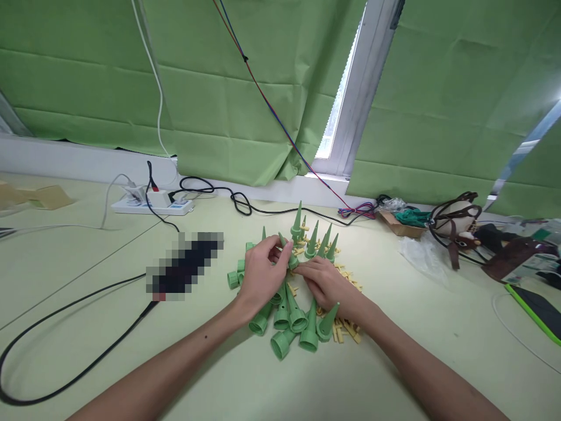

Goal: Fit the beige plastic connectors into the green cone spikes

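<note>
My left hand pinches a green plastic spike near its wide collar, the tip leaning up and left. At that collar are the fingertips of my right hand, curled together; whatever they grip is hidden. Several loose green spikes lie on their sides between and in front of my wrists. Beyond my hands, other spikes stand point up. Small yellow plastic valve-like pieces lie scattered around and beneath my right hand.
On the pale table, a pixelated dark object with a black cable lies left. Behind it sits a white power strip. Wires run along the back. At right are a cardboard box, a plastic bag and a green-edged device.
</note>
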`<state>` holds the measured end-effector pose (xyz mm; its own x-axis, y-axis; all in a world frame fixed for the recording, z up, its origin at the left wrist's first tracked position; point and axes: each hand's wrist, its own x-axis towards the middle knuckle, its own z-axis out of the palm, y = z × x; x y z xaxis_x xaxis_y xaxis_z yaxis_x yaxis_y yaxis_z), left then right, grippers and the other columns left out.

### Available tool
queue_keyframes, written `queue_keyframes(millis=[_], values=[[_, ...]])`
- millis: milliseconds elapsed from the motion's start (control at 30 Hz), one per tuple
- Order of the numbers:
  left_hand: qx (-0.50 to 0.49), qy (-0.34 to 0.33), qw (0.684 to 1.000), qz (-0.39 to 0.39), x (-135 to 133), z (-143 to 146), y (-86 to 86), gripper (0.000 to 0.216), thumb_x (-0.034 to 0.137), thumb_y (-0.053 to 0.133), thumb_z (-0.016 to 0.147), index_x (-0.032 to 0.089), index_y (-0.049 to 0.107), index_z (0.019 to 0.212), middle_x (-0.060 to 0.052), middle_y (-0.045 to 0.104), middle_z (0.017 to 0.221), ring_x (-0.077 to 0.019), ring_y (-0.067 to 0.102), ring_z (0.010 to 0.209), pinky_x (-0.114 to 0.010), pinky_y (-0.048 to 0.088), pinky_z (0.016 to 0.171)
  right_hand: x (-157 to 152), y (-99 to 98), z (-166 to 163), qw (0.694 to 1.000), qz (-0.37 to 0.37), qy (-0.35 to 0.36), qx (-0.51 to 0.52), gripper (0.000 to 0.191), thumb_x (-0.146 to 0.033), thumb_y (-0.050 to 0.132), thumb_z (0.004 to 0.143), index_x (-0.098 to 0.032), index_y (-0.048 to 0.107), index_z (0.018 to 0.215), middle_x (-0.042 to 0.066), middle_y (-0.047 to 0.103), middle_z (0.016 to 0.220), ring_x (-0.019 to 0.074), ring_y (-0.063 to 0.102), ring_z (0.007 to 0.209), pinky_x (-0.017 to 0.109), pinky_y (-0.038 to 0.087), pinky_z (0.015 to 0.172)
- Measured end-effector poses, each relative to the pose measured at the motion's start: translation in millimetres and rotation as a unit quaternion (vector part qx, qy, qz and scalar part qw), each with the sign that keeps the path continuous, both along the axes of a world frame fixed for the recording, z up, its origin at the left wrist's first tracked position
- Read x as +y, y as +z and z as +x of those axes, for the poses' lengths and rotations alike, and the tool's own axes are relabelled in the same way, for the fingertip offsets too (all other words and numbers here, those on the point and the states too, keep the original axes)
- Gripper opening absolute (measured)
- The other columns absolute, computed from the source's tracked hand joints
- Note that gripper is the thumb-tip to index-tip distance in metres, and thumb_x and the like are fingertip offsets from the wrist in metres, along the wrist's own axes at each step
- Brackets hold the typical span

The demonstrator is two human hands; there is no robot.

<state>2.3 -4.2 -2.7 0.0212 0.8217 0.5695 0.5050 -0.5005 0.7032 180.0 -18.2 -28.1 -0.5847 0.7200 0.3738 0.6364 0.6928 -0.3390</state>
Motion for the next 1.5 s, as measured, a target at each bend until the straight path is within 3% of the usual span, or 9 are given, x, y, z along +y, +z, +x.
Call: queue_keyframes(millis=[500,800,1500], values=[[0.028,-0.029,0.999,-0.021,0.9,-1.4,-0.4,0.025,0.039,0.054,0.091,0.019,0.055,0.075,0.005,0.053,0.057,-0.0109,0.048,0.052,-0.023,0.04,0.055,4.1,-4.5,3.0,0.999,0.033,0.005,-0.011,0.025,-0.006,0.05,0.091,-0.018,0.069,0.102,0.008,0.065,0.093,0.0216,0.055,0.089,0.035,0.045,0.077],[0.087,-0.069,0.992,-0.065,3.6,-1.8,-6.3,0.024,0.037,0.05,0.092,0.019,0.055,0.077,0.002,0.059,0.064,-0.0135,0.053,0.056,-0.025,0.039,0.054,6.9,-9.7,5.6,0.998,0.009,-0.056,-0.016,0.021,-0.004,0.055,0.087,-0.016,0.071,0.094,0.008,0.063,0.093,0.0214,0.056,0.086,0.033,0.044,0.075],[0.158,-0.107,0.981,-0.016,5.5,-3.1,-11.4,0.015,0.028,0.049,0.093,0.018,0.061,0.09,-0.002,0.064,0.072,-0.0165,0.055,0.06,-0.027,0.039,0.057,9.1,-14.6,5.1,0.996,0.004,-0.076,-0.046,0.027,0.004,0.05,0.08,-0.017,0.065,0.091,0.006,0.061,0.09,0.0199,0.056,0.083,0.032,0.036,0.075]])
